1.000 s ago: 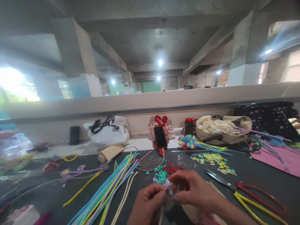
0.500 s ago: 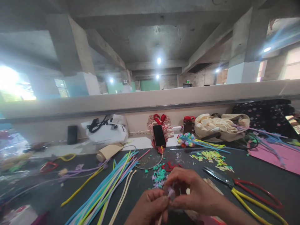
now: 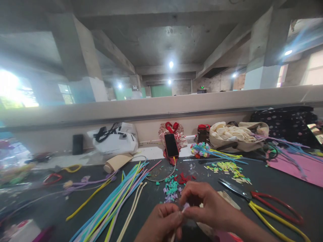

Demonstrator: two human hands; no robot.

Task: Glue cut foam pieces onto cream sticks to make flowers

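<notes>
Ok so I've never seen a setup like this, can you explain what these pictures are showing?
There's no machine, just a person working bare-handed, seen from one camera worn on their head, looking forward and down. The left hand and right hand meet near the bottom, with a small lilac piece held between them, partly hidden. On the black tabletop lie long coloured stems, probably pipe cleaners, turquoise pieces, red pieces, yellow pieces and scissors with one red and one yellow handle. Behind, a smartphone leans on a red-and-white bag.
</notes>
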